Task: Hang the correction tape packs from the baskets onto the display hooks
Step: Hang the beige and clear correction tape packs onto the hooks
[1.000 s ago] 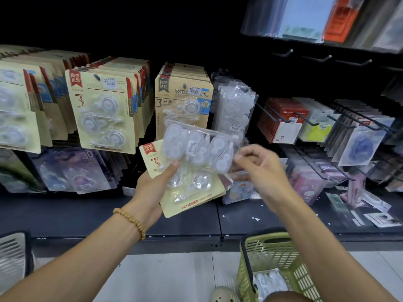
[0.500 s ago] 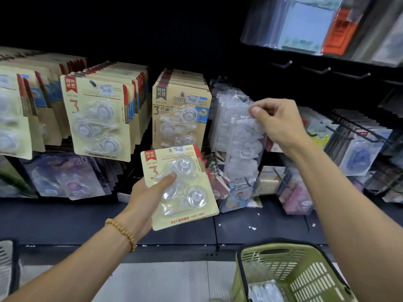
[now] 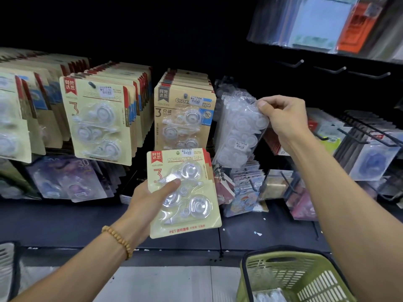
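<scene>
My left hand [image 3: 150,197] holds a yellow carded pack of three correction tapes [image 3: 185,192] upright in front of the shelf, thumb across its blister. My right hand [image 3: 281,115] pinches the top of a clear plastic pack of correction tapes [image 3: 239,131] at the row of like clear packs hanging on a hook. Whether its hole sits on the hook is hidden by my fingers. Below right stands the green basket [image 3: 305,277] with a clear pack [image 3: 268,296] in it.
Full hooks of yellow three-tape packs [image 3: 98,120] and tan packs [image 3: 185,114] hang to the left. Bare hooks [image 3: 331,69] jut out at upper right. Other goods [image 3: 370,149] hang on wire hooks at right. A grey basket edge [image 3: 7,271] shows at bottom left.
My right hand took the clear pack off the yellow pack in my left hand and raised it right to the clear-pack hook. My left hand stayed with the yellow pack.
</scene>
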Action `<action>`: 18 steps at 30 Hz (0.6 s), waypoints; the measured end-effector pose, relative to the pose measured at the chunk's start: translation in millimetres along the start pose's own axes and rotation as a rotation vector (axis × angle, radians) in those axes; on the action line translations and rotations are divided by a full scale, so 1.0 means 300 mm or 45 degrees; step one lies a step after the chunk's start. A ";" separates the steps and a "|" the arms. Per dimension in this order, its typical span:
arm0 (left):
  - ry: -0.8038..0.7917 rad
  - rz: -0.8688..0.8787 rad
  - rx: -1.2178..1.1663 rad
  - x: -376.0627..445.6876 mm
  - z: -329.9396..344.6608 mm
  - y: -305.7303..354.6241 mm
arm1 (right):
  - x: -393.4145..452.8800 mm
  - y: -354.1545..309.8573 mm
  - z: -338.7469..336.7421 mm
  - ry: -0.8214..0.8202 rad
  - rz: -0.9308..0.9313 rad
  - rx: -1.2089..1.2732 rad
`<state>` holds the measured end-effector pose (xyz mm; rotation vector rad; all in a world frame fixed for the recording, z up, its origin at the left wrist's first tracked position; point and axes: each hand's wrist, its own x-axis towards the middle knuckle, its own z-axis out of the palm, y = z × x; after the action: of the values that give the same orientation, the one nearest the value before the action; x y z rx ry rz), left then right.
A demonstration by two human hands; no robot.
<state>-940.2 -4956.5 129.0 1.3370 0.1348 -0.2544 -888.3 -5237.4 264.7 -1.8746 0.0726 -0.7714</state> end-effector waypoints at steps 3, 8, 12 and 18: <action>-0.005 0.000 0.003 0.001 0.006 -0.002 | 0.000 -0.019 0.003 -0.003 -0.049 0.045; 0.005 0.007 0.021 -0.002 0.012 -0.003 | 0.015 -0.050 0.017 -0.040 0.053 0.084; 0.005 0.009 0.011 -0.004 0.009 0.001 | 0.015 -0.043 0.003 -0.119 0.285 0.250; 0.008 0.029 0.040 -0.002 0.005 -0.003 | 0.017 -0.052 0.002 -0.091 0.113 0.119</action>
<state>-941.0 -4958.0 128.7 1.3700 0.1215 -0.2338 -888.5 -5232.2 280.2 -1.7961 0.0724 -0.6359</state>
